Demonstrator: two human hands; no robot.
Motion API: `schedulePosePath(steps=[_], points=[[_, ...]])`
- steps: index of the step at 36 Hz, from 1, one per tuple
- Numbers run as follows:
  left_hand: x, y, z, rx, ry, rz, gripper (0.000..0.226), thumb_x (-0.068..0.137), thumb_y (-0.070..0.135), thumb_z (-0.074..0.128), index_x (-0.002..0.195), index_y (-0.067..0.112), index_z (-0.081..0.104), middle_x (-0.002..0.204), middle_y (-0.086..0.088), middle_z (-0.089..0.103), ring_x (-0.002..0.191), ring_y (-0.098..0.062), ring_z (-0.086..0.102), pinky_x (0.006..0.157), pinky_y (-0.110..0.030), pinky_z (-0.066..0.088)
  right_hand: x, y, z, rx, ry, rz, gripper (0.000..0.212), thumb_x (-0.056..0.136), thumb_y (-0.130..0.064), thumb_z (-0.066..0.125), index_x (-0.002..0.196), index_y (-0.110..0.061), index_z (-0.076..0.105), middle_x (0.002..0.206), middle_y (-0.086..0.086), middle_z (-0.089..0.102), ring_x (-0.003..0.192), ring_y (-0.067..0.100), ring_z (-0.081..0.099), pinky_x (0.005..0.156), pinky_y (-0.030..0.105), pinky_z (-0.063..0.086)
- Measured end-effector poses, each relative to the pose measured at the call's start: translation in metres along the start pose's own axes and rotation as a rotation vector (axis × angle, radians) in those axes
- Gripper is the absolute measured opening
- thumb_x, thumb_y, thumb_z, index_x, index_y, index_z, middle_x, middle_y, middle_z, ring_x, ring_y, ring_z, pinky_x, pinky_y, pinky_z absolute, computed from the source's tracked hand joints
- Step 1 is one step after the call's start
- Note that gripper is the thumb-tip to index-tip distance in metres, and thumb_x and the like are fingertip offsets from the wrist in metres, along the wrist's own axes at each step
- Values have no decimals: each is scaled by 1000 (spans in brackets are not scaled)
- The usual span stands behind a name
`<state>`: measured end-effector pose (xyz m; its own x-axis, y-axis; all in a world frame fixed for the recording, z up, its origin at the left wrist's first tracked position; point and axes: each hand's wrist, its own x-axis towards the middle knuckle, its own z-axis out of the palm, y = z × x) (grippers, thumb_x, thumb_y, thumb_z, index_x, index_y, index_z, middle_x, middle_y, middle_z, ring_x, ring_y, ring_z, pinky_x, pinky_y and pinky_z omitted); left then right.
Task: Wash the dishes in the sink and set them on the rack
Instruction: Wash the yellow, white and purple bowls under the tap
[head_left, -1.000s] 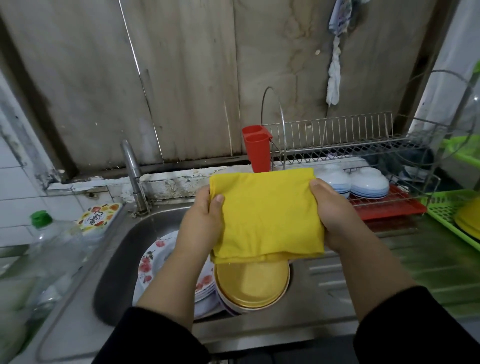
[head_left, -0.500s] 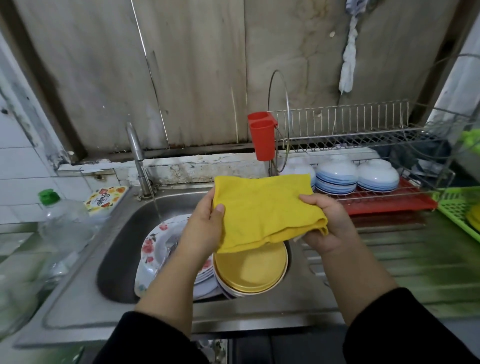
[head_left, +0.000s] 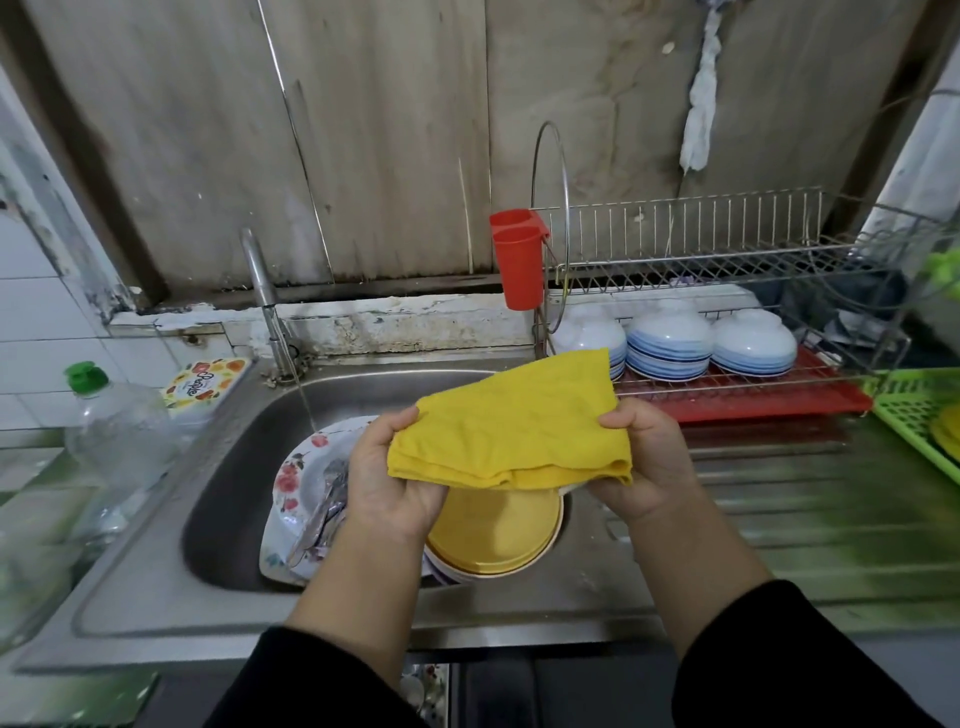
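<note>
Head view: both hands' grip pinches a folded, nubby yellow cloth (head_left: 511, 423) above the steel sink (head_left: 228, 499).

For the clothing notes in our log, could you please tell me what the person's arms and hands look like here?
Both hands, the left hand and the right hand, are bare: no gloves, and no rings or watch that I can see. The forearms are uncovered too. Black long sleeves, the left sleeve and the right sleeve, are pushed up towards the elbows. The fabric looks plain, with no visible markings.

Sink basin (head_left: 234, 488) crowded — floral plates (head_left: 296, 478), yellow bowl (head_left: 493, 535); rack (head_left: 727, 270) upper tier bare, lower tier holds 3 bowl stacks (head_left: 670, 343).
</note>
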<state>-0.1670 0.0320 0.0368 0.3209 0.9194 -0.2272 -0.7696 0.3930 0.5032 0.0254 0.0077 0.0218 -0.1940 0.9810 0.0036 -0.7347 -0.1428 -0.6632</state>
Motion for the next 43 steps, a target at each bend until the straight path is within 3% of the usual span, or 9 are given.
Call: schedulePosePath(steps=[4, 7, 12, 17, 25, 29, 37, 41, 43], points=[[1, 5, 0, 10, 49, -25, 63, 65, 9, 46, 127, 0, 52, 129, -22, 56, 104, -37, 57, 83, -54, 50, -1, 1, -4, 53, -35, 1, 73, 12, -7, 79, 85, -4, 77, 96, 19, 71, 80, 38, 70, 54, 54, 55], [0, 8, 1, 71, 1, 1, 48, 64, 9, 45, 109, 2, 59, 117, -20, 61, 97, -36, 59, 90, -50, 48, 1, 2, -5, 52, 6, 0, 87, 13, -6, 75, 100, -2, 72, 99, 21, 70, 81, 40, 69, 55, 53, 57], [-4, 11, 11, 205, -116, 72, 38, 65, 7, 41, 98, 7, 61, 93, -13, 66, 88, -29, 61, 86, -44, 47, -1, -6, 8, -181, 123, 25, 80, 52, -1, 34, 130, -11, 50, 114, 16, 61, 94, 38, 59, 46, 41, 55], [-5, 8, 23, 351, -210, 66, 41, 84, -2, 30, 112, 11, 58, 96, -13, 63, 85, -26, 62, 73, -37, 53, 3, -9, 29, -447, 106, 62, 71, 74, 16, 18, 129, -16, 48, 95, 10, 62, 83, 30, 59, 65, 33, 48], [-6, -8, 34, 602, -263, 77, 60, 83, -9, 30, 134, 15, 50, 101, -19, 59, 92, -32, 53, 77, -37, 47, 16, 0, 55, -605, 53, 106, 93, 48, 6, 38, 135, -24, 45, 119, 33, 54, 97, 34, 52, 73, 38, 43], [-5, -10, 30, 687, -249, 88, 71, 68, 2, 47, 136, 22, 49, 101, -16, 55, 92, -29, 46, 78, -39, 39, 18, 1, 57, -645, -4, 120, 86, 54, 6, 41, 133, -25, 47, 110, 20, 56, 100, 36, 53, 81, 46, 40], [-9, -8, 31, 710, -219, 101, 85, 54, 17, 54, 138, 27, 47, 111, -13, 47, 101, -28, 37, 80, -46, 27, 18, -1, 59, -560, -92, 107, 52, 80, 3, 38, 126, -17, 50, 90, 12, 57, 84, 32, 54, 68, 45, 53], [-15, -5, 32, 674, -151, 140, 62, 75, 24, 45, 137, 23, 48, 111, -12, 41, 100, -26, 34, 72, -38, 30, 20, 4, 58, -543, -7, 6, 29, 96, -3, 38, 119, -3, 56, 91, 17, 57, 86, 32, 51, 69, 42, 49], [-14, -6, 33, 708, -190, 146, 37, 94, 23, 31, 118, 26, 60, 101, -15, 46, 86, -28, 43, 67, -35, 37, 20, 9, 60, -502, 19, 4, 23, 98, -11, 43, 112, -4, 60, 83, 14, 56, 75, 27, 55, 65, 41, 49]])
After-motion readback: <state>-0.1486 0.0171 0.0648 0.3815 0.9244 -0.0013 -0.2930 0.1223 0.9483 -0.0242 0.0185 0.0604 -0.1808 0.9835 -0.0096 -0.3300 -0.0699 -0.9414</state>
